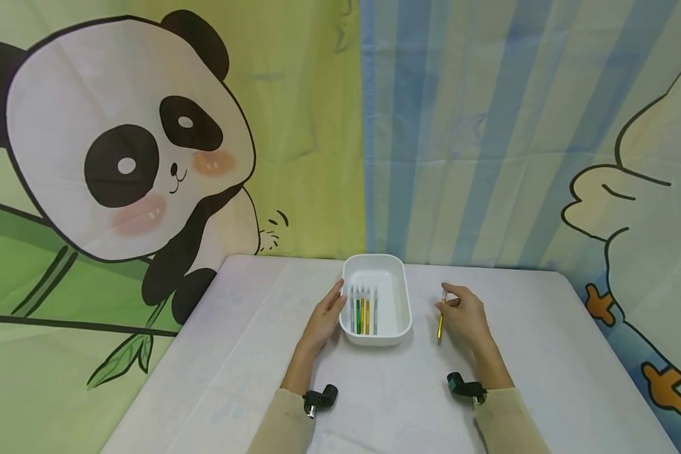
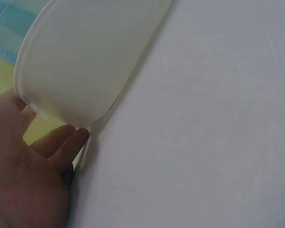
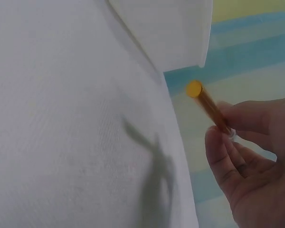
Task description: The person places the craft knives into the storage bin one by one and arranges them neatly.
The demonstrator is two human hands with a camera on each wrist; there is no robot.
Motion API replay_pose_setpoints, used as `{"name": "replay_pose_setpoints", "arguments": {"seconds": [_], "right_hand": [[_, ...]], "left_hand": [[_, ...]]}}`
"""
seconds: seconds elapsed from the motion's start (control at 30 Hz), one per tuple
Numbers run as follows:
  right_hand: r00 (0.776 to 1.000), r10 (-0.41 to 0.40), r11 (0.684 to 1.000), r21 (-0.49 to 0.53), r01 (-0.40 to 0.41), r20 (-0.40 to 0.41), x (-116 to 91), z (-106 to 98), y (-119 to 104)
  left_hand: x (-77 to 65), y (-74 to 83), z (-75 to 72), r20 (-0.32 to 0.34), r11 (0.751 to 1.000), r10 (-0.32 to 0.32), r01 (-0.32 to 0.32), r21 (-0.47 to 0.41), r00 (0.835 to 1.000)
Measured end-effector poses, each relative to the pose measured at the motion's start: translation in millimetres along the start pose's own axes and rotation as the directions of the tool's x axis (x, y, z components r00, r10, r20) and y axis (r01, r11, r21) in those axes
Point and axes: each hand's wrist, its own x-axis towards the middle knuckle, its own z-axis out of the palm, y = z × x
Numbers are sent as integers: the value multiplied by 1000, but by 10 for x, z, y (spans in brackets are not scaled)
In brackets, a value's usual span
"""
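A white tray stands in the middle of the table. Several slim pens with silver, green and yellow barrels and pale pointed ends lie side by side in its left half. My left hand holds the tray's left side, thumb at the rim and other fingers against the outer wall. To the right of the tray, my right hand pinches a yellow pen by its clear upper end. In the right wrist view, the round yellow butt of this pen points away from the fingers, above the tabletop.
The white table has its far edge just behind the tray. Beyond it hang a panda curtain and a striped blue curtain. Each wrist wears a small black camera.
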Motion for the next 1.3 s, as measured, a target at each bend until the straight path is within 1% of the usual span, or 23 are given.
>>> {"name": "replay_pose_setpoints", "arguments": {"seconds": [0.27,0.5,0.63,0.77,1.03,1.3], "right_hand": [[996,-85,991,100,88,-33,-39,9,-130],[993,-98,978,179,109,-67,-60,55,-229],[990,-104,963,241,123,-91,-55,104,-301],[989,-124,950,278,144,-86,-43,171,-372],[982,-176,940,286,189,-70,-17,297,-502],[982,-187,960,209,189,-30,20,383,-651]], "left_hand": [[-13,-16,4,-4,1000,-6,6,-20,1000],[-19,-11,0,-1,1000,6,-6,-25,1000],[-14,-11,4,0,1000,9,-9,-21,1000],[-17,-2,9,-3,1000,5,-5,-20,1000],[-22,10,6,-2,1000,4,-4,-15,1000],[-9,-2,-5,2,1000,2,-2,-15,1000]]}}
